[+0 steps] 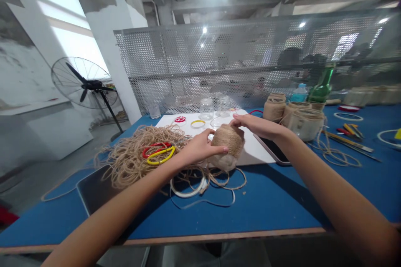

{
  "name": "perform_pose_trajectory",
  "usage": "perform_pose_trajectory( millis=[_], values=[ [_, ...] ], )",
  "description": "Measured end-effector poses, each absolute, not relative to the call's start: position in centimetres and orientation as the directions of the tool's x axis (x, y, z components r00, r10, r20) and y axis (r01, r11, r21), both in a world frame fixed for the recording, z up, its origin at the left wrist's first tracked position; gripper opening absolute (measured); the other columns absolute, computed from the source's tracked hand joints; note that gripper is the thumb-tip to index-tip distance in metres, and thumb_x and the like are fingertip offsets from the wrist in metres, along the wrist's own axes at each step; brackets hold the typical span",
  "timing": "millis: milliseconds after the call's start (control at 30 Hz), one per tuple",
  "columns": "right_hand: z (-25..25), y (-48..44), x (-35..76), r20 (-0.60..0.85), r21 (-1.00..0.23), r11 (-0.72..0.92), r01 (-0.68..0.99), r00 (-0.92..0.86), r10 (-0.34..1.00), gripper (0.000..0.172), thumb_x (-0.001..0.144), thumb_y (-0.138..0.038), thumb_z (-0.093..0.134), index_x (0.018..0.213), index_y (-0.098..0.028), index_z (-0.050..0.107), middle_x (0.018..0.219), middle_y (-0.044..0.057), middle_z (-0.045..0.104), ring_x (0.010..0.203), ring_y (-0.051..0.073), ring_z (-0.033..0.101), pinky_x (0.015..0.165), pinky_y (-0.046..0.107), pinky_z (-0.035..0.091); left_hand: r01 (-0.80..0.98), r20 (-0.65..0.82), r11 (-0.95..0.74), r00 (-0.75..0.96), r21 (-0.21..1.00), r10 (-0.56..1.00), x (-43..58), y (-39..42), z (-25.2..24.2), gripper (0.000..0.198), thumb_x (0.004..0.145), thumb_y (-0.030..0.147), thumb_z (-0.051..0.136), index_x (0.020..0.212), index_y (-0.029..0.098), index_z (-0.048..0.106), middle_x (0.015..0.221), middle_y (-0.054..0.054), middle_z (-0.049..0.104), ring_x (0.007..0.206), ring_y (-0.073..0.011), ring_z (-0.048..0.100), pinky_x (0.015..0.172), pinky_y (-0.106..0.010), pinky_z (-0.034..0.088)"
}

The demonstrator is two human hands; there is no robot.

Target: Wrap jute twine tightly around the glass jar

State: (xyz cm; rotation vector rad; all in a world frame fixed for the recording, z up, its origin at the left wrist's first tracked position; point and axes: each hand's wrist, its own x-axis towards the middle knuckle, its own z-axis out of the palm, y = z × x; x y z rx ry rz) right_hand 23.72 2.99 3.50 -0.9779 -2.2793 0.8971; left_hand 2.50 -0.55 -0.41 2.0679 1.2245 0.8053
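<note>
My forearms (125, 212) stretch over the blue table (282, 200), past the loose twine heap (131, 154) at left, to the twine-wrapped jar (230, 144) tilted near its middle, my left hand (200, 148) gripping its side, my right hand (253, 125) pinching its far top.

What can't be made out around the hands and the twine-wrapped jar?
- Head view: the mouth of the twine-wrapped jar is covered by the right hand; whether it pinches a twine end is unclear.
- Head view: the jar's left side is behind the left hand.
- Head view: figures behind the perforated screen are blurred by its mesh.
- Head view: the dark flat device is partly under the right forearm.
</note>
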Motion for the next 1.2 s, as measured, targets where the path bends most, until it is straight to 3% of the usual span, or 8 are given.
perform_pose_trajectory(
  millis=[167, 267, 433, 600, 733, 867, 1200],
  values=[
    [3.1, 2.8, 22.6, 0.186, -0.697, 0.410, 0.589, -0.404, 0.896, 0.053, 0.080, -0.061, 0.033, 0.054, -0.017, 0.047, 0.057, 0.003, 0.050, 0.056, 0.013, 0.042, 0.054, 0.028, 0.031, 0.722, 0.315, -0.433, 0.304, 0.539, 0.899, 3.7, -1.3, -0.5, 0.070, 0.059, 0.063, 0.063, 0.110, 0.017, 0.053, 0.062, -0.004, 0.054, 0.056, -0.0182, 0.050, 0.046, -0.023, 0.023],
    [3.1, 2.6, 22.4, 0.197, -0.642, 0.442, 0.626, -0.423, 0.884, 0.051, 0.080, -0.058, 0.035, 0.052, -0.016, 0.046, 0.050, 0.000, 0.043, 0.050, 0.011, 0.036, 0.048, 0.026, 0.026, 0.789, 0.331, -0.402, 0.267, 0.464, 0.905, 4.2, -1.8, -0.4, 0.074, 0.057, 0.071, 0.057, 0.107, 0.017, 0.054, 0.065, -0.006, 0.055, 0.059, -0.0213, 0.052, 0.047, -0.024, 0.022],
    [3.3, 2.5, 22.5, 0.200, -0.625, 0.507, 0.594, -0.506, 0.839, 0.040, 0.079, -0.048, 0.041, 0.061, -0.015, 0.056, 0.055, -0.001, 0.043, 0.053, 0.010, 0.036, 0.049, 0.024, 0.026, 0.812, 0.336, -0.391, 0.257, 0.434, 0.906, 4.4, -2.2, -0.3, 0.079, 0.058, 0.074, 0.054, 0.111, 0.016, 0.051, 0.067, -0.007, 0.056, 0.062, -0.0229, 0.053, 0.048, -0.024, 0.022],
    [3.0, 2.9, 22.9, 0.173, -0.695, 0.487, 0.529, -0.534, 0.828, 0.038, 0.079, -0.047, 0.042, 0.066, -0.015, 0.058, 0.057, -0.001, 0.045, 0.053, 0.010, 0.036, 0.050, 0.024, 0.027, 0.745, 0.347, -0.523, 0.403, 0.413, 0.847, 3.0, -1.5, 0.0, 0.070, 0.065, 0.067, 0.055, 0.112, 0.017, 0.053, 0.063, -0.005, 0.056, 0.054, -0.0179, 0.049, 0.048, -0.024, 0.022],
    [3.0, 2.8, 22.9, 0.191, -0.692, 0.506, 0.516, -0.544, 0.817, 0.039, 0.079, -0.048, 0.043, 0.064, -0.015, 0.056, 0.059, -0.001, 0.048, 0.056, 0.010, 0.040, 0.053, 0.023, 0.029, 0.732, 0.329, -0.597, 0.504, 0.328, 0.799, 1.6, -1.1, 0.9, 0.058, 0.071, 0.062, 0.053, 0.111, 0.020, 0.056, 0.064, -0.003, 0.059, 0.056, -0.0165, 0.051, 0.049, -0.023, 0.025],
    [3.0, 2.8, 22.9, 0.189, -0.690, 0.505, 0.518, -0.544, 0.817, 0.040, 0.078, -0.049, 0.043, 0.064, -0.014, 0.056, 0.058, -0.001, 0.048, 0.056, 0.010, 0.040, 0.053, 0.023, 0.029, 0.785, 0.254, -0.564, 0.508, 0.255, 0.823, 1.2, -1.3, 1.6, 0.062, 0.073, 0.065, 0.047, 0.116, 0.021, 0.052, 0.070, -0.003, 0.062, 0.061, -0.0169, 0.054, 0.052, -0.023, 0.030],
    [3.2, 3.0, 23.4, 0.164, -0.708, 0.522, 0.475, -0.608, 0.777, 0.036, 0.081, -0.045, 0.042, 0.069, -0.014, 0.058, 0.066, 0.001, 0.051, 0.062, 0.011, 0.042, 0.059, 0.025, 0.032, 0.766, 0.185, -0.585, 0.555, 0.265, 0.811, 1.0, -1.1, 1.2, 0.063, 0.076, 0.065, 0.042, 0.121, 0.021, 0.047, 0.077, -0.005, 0.064, 0.067, -0.0177, 0.057, 0.057, -0.024, 0.036]
  ],
)
